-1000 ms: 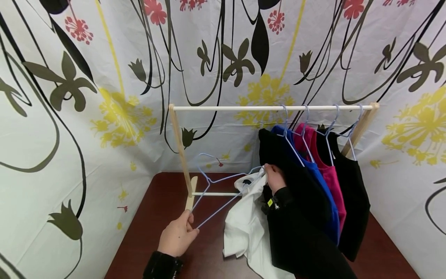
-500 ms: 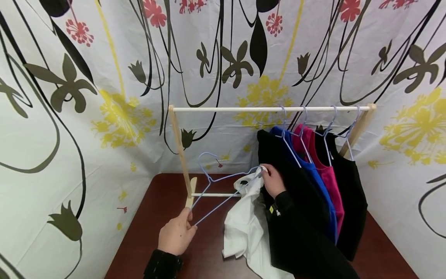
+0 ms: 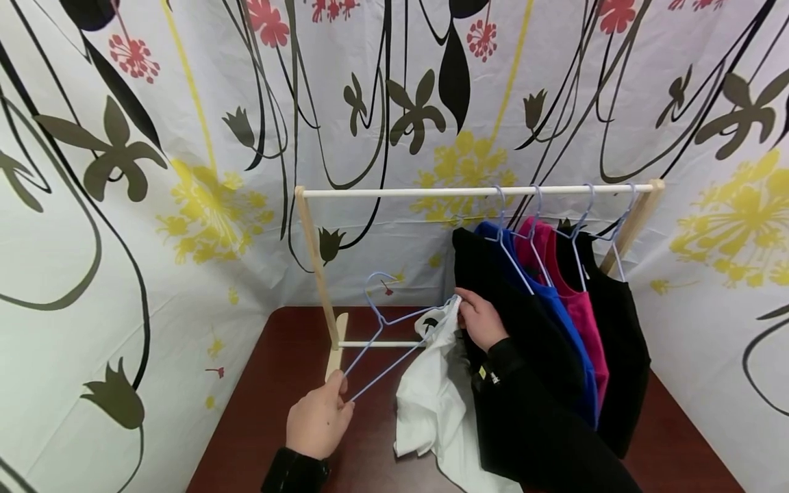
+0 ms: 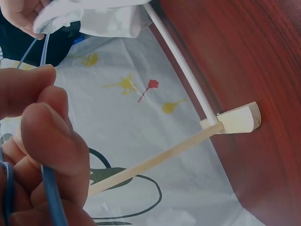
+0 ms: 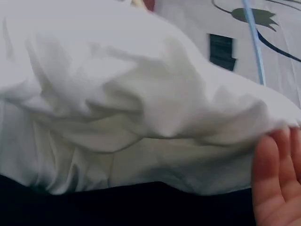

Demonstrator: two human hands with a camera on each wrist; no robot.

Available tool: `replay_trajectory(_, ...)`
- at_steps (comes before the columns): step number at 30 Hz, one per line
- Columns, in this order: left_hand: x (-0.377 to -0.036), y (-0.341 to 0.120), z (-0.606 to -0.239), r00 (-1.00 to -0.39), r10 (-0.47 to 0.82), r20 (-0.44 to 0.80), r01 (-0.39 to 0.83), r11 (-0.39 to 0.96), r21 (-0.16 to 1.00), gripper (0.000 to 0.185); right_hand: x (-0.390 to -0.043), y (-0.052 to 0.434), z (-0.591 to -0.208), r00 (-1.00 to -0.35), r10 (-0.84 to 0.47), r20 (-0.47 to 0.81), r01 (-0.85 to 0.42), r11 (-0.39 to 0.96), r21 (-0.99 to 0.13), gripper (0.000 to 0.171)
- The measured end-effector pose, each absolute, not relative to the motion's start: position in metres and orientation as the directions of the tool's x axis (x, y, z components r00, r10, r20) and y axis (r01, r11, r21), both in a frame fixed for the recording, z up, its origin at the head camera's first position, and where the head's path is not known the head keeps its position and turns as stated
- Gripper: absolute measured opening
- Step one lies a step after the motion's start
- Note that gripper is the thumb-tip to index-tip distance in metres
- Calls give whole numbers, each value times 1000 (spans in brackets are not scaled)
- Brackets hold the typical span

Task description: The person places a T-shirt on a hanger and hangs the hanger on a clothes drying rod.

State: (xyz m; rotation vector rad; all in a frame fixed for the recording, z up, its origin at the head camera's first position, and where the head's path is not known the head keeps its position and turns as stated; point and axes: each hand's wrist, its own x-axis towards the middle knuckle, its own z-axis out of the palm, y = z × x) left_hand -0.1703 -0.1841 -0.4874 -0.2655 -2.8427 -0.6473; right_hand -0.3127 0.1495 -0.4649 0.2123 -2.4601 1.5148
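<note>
left hand (image 3: 318, 419) pinches the blue hanger (image 3: 394, 342); right hand (image 3: 479, 320) grips the white shirt (image 3: 431, 404) by the rail's bare left.

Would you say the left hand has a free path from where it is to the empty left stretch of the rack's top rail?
Probably yes. The left hand pinches one corner of the blue hanger, and nothing stands between it and the bare left part of the top rail; the hung garments crowd only the right end. Whether the arm reaches far enough cannot be told.
</note>
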Motion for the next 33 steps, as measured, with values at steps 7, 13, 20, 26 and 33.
replay_trajectory(7, -166, -185, -489, -954, 122, 275, 228, 890, 396, 30, -317, 164, -473, -957, 20, 288, -256, 406, -877, 33)
replay_trajectory(13, -164, -186, -490, -967, 116, 226, 204, 885, 418, 32, -315, 176, -481, -841, 55, 539, -398, 611, -684, 17)
replay_trajectory(20, -158, -184, -488, -967, 133, 217, 219, 873, 436, 31, -315, 178, -481, -771, 64, 634, -513, 527, -678, 15)
replay_trajectory(26, -153, -182, -481, -966, 137, 219, 224, 866, 447, 30, -311, 178, -477, -759, 68, 647, -537, 497, -682, 15)
replay_trajectory(33, -151, -183, -479, -961, 109, 254, 213, 879, 427, 32, -303, 174, -473, -736, 33, 676, -554, 544, -630, 14)
